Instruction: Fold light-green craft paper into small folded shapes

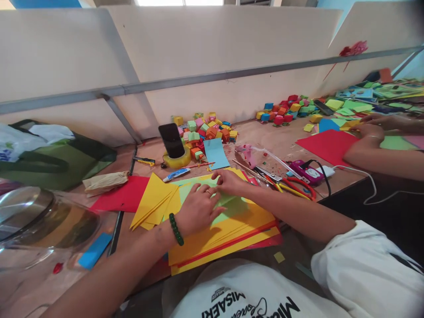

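My left hand (198, 207) lies flat, fingers spread, on a light green paper sheet (232, 206) that rests on a stack of yellow and orange sheets (228, 240). My right hand (228, 181) presses its fingertips on the far edge of the same green sheet; whether it pinches the paper I cannot make out. A green bead bracelet (175, 229) is on my left wrist. Folded yellow triangles (154, 201) lie just left of my left hand.
A phone (171, 140) stands in a yellow tape roll (179, 160). Small coloured paper cubes (205, 128) pile behind it; more cubes (285, 110) lie further right. Scissors (296, 186), a glue gun (306, 171), a blue sheet (216, 153). Another person's arms (374, 145) rest on red paper (326, 143). Green bag (56, 161) left.
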### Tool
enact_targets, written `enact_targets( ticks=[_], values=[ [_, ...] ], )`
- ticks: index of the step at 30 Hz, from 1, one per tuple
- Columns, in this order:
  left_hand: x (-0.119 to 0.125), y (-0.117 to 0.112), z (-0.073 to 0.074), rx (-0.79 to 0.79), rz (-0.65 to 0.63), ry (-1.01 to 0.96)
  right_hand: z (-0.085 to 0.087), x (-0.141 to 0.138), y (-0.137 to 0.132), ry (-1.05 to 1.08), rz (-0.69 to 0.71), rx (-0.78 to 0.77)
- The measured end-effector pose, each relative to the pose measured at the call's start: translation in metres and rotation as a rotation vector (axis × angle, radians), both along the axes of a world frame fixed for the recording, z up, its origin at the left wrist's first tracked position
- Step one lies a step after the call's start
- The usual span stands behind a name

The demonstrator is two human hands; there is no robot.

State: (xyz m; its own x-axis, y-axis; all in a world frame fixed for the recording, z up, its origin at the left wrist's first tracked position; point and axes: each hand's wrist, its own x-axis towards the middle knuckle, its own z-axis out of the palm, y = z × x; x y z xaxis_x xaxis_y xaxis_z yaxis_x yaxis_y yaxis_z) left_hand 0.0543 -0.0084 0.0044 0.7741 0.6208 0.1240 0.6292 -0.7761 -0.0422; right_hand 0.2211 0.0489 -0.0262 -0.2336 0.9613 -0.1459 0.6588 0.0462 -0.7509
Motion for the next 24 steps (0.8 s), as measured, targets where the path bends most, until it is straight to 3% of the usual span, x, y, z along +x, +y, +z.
enact_targets(
  ticks=[9,16,20,24],
  values=[
    [-0.005,-0.019,-0.008,-0.097,-0.023,0.167,-0.003,0.004,-0.003,-0.039,0.005,0.045],
    [-0.019,-0.036,-0.02,-0.067,-0.087,0.151,-0.007,0.005,-0.003,-0.051,0.012,0.048],
    [-0.028,-0.041,-0.025,-0.129,-0.052,0.101,-0.007,0.006,-0.003,-0.088,0.025,0.057],
    [-0.031,-0.041,-0.027,-0.198,0.017,0.029,0.0,0.003,-0.012,-0.265,0.118,0.257]
  ],
)
